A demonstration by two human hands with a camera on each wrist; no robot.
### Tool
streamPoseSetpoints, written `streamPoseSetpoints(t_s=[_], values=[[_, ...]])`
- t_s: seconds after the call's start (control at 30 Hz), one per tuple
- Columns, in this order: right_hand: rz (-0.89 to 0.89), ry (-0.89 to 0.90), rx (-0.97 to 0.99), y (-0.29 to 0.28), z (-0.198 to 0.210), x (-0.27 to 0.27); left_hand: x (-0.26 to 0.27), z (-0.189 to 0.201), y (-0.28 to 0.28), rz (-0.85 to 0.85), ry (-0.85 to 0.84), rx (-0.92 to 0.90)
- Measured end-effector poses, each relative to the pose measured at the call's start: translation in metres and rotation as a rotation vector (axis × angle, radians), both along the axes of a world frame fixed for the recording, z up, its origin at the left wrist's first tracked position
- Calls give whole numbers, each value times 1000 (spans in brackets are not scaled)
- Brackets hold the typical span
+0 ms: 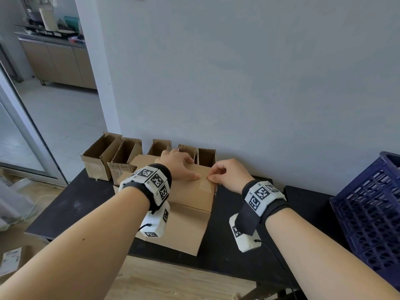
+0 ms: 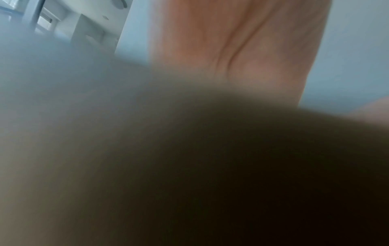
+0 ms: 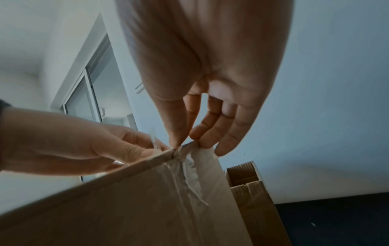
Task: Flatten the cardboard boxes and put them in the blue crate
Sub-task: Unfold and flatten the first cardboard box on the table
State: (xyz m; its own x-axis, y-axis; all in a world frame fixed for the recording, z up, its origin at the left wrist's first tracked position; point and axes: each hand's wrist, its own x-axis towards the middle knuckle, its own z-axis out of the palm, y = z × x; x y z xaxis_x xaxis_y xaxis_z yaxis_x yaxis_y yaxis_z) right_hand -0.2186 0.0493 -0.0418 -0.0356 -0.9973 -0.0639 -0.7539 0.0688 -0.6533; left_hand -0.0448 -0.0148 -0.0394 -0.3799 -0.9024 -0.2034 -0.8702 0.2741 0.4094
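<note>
A closed brown cardboard box (image 1: 190, 191) sits on the black table (image 1: 229, 245), with clear tape (image 1: 203, 185) along its top seam. My left hand (image 1: 179, 167) lies on the box top; its fingers curl over the far edge and the thumb points at the seam. My right hand (image 1: 211, 178) pinches the tape end at the box's right edge. In the right wrist view thumb and fingers (image 3: 185, 141) hold the crumpled tape (image 3: 189, 174) at the box corner (image 3: 126, 208), with the left hand (image 3: 84, 149) beside them. The left wrist view shows only blurred palm (image 2: 231, 50) and dark cardboard.
Several open cardboard boxes (image 1: 101, 156) stand in a row against the wall behind the taped box. A flat cardboard sheet (image 1: 179, 230) lies under and in front of it. The dark blue crate (image 1: 368, 213) stands at the table's right end. A doorway opens to the left.
</note>
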Motion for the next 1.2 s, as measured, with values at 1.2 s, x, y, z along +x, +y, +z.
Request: streamPoseSetpoints(t_s=[1.2], values=[[-15, -166, 80, -4, 1, 12, -2, 1, 10, 58, 40, 3]])
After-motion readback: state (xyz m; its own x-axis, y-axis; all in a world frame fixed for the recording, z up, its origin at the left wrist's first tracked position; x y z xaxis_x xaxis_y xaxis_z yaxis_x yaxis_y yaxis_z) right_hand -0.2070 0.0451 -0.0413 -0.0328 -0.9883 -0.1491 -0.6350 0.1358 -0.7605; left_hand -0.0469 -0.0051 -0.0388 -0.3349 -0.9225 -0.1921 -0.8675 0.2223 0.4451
